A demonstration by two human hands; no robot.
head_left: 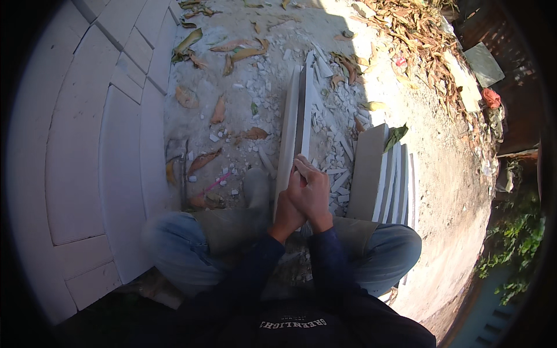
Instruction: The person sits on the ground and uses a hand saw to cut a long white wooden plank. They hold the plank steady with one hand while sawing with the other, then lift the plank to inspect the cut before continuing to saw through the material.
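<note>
Long pale slabs [286, 133] stand on edge between my knees, a dark grey strip running between their light faces. Both hands are together over the near part of these slabs. My right hand [312, 194] is closed, its fingers curled over the top edge. Partly beneath it, my left hand [288, 213] presses in from the left, its fingers mostly hidden. A small reddish bit shows between the hands; what they grip is too hidden to name.
Several pale slabs [371, 168] lean in a row by my right knee, a green leaf on top. Large pale blocks [81, 145] line the left side. White chips [333, 151] and dry leaves [246, 53] litter the ground. A pink strip [217, 181] lies left of my boot [256, 188].
</note>
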